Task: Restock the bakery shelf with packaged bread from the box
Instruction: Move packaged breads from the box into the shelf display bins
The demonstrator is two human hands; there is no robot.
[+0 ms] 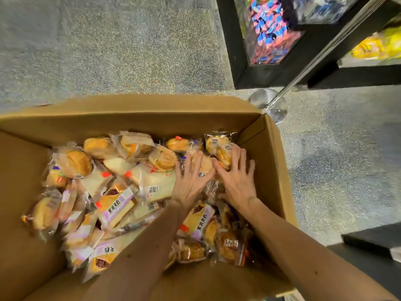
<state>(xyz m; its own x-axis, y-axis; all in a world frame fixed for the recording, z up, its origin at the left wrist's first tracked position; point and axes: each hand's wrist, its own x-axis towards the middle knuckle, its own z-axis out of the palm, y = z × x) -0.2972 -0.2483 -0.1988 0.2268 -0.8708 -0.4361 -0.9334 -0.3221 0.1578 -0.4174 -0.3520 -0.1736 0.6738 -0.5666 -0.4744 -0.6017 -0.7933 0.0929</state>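
Observation:
A large open cardboard box [130, 118] on the floor holds several packaged breads in clear wrappers: round buns, white sandwich slices and purple-labelled slices [117, 206]. Both arms reach into its far right corner. My left hand [191, 181] lies with straight, spread fingers on a wrapped round bun [204, 165]. Beside it, my right hand [237, 177] lies with spread fingers over another wrapped bun [219, 146] by the box's right wall. Neither hand is curled round a package.
A black display stand [277, 72] with blue and red wrapped sweets stands at the top right. A chrome post with a round base [269, 103] stands just beyond the box's far right corner. Speckled grey floor surrounds the box. A dark shelf edge [373, 237] sits at right.

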